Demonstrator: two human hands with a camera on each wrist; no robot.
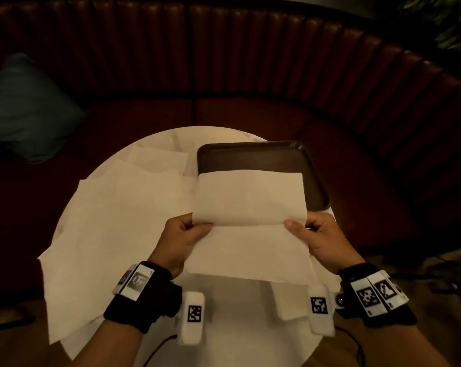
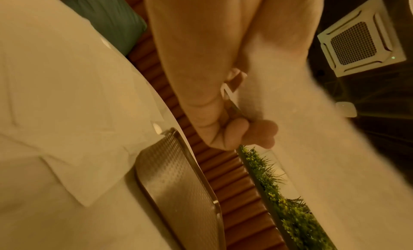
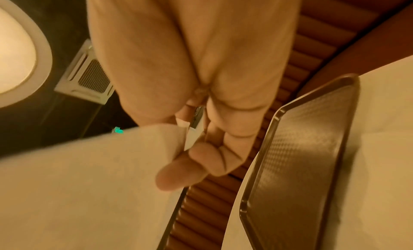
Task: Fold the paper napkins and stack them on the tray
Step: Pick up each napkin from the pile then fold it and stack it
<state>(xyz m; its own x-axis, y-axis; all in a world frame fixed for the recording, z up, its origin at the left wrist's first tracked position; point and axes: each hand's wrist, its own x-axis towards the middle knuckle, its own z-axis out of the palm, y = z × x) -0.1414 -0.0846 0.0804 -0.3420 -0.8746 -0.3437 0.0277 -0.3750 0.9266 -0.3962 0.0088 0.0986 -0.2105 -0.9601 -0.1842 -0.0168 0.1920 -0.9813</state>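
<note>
A white paper napkin [image 1: 250, 223] hangs in the air above the round table, bent along a crease across its middle. My left hand [image 1: 183, 234] pinches its left edge at the crease and my right hand [image 1: 316, 237] pinches its right edge. In the left wrist view the fingers [image 2: 236, 132] curl against the napkin [image 2: 312, 147]. In the right wrist view the thumb [image 3: 178, 176] presses the napkin [image 3: 89, 183]. The dark tray [image 1: 256, 157] lies beyond the napkin at the table's far right and nothing shows on its visible part.
Several flat unfolded napkins [image 1: 113, 221] overlap on the left half of the white round table [image 1: 171, 136]; another napkin [image 1: 290, 303] lies near the front edge. A dark red curved bench [image 1: 250, 75] with a teal cushion [image 1: 25, 107] wraps behind the table.
</note>
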